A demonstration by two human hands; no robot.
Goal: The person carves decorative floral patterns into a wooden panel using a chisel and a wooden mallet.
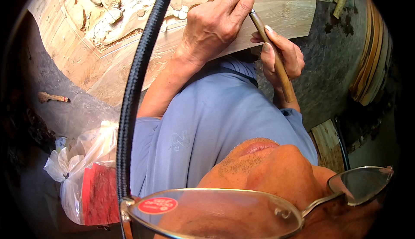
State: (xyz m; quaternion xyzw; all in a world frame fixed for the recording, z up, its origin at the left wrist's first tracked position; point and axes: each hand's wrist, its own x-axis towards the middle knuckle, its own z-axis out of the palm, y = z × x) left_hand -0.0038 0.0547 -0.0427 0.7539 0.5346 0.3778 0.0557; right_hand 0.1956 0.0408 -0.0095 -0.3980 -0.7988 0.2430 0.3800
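Note:
A carving chisel (284, 80) with a long wooden handle and a thin metal blade slants across from upper left to lower right. My left hand (212, 28) is closed round its blade near the collar, the wrist resting low over the panel. Lower down, my right hand (283, 56) holds the handle between thumb and fingers. Under the blade lies a pale wooden panel (285, 18) carved in relief with curling leaf-like and flower-like shapes (110, 14). The chisel's cutting tip runs up to the top edge of the picture, so its contact with the wood cannot be made out.
A small brush (52, 97) lies on the grey floor (82, 111) at left. Below it sits a clear plastic bag (71, 187) beside something red (100, 194). Curved boards (371, 53) are stacked at right. A black braided cord (132, 92) crosses the view up close.

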